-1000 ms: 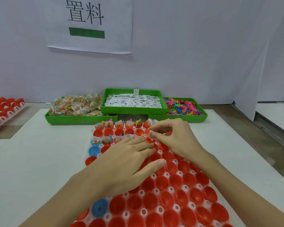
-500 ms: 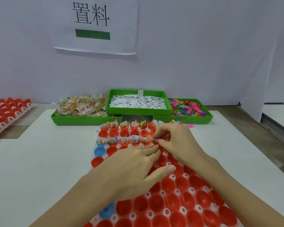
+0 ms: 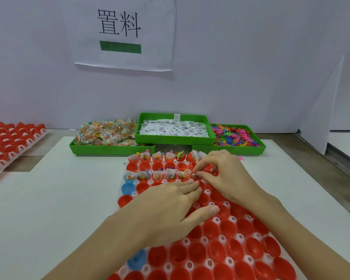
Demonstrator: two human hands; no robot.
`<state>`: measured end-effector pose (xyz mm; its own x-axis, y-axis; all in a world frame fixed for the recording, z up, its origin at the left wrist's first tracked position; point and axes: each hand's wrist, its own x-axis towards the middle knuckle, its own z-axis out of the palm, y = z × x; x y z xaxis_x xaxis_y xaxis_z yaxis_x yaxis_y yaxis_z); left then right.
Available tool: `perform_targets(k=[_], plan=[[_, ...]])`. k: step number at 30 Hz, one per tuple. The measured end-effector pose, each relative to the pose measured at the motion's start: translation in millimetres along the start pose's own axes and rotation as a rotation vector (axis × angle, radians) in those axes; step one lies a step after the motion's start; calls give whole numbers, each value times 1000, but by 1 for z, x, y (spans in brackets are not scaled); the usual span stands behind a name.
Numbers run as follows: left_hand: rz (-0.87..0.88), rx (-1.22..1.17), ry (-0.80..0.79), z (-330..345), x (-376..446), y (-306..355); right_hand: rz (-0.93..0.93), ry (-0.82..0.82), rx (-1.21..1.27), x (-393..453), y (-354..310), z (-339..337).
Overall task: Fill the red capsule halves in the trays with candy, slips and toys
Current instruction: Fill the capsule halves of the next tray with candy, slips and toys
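The left hand [image 3: 166, 207] is lying flat with straight fingers on the white plastic tray of red capsule halves [image 3: 214, 251] on the table, while the right hand [image 3: 222, 174] is pinching something tiny into a far cup. Only some far cups are holding candy; most are waiting empty.

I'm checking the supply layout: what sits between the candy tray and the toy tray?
In the head view, the green tray of white paper slips sits between the candy tray and the toy tray, raised and overlapping both.
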<state>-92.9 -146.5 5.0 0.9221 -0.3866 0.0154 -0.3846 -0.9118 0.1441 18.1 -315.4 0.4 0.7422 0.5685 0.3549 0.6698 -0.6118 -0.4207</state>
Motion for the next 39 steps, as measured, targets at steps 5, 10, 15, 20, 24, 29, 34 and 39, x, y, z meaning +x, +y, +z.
perform_targets(k=[5, 10, 15, 20, 24, 29, 34, 39], plan=[[1, 0, -13, 1, 0, 0, -26, 28, 1, -1, 1, 2], [18, 11, -35, 1, 2, -3, 10, 20, 129, -2, 7, -2], [18, -4, -69, 1, 2, -4, 62, 136, 280, -4, 14, -19], [26, -71, -97, -1, 2, -5, 64, -80, 105, -14, 21, -34], [77, -148, -46, -8, 2, -7, 38, -98, -6, -18, 19, -25], [16, -315, 272, -29, 4, -44, 73, -107, -82, -16, 17, -16], [-396, -93, 632, -28, -13, -141, 84, -60, 31, -16, 20, -24], [-522, 3, 408, -10, -34, -190, 98, 73, 185, -15, 22, -31]])
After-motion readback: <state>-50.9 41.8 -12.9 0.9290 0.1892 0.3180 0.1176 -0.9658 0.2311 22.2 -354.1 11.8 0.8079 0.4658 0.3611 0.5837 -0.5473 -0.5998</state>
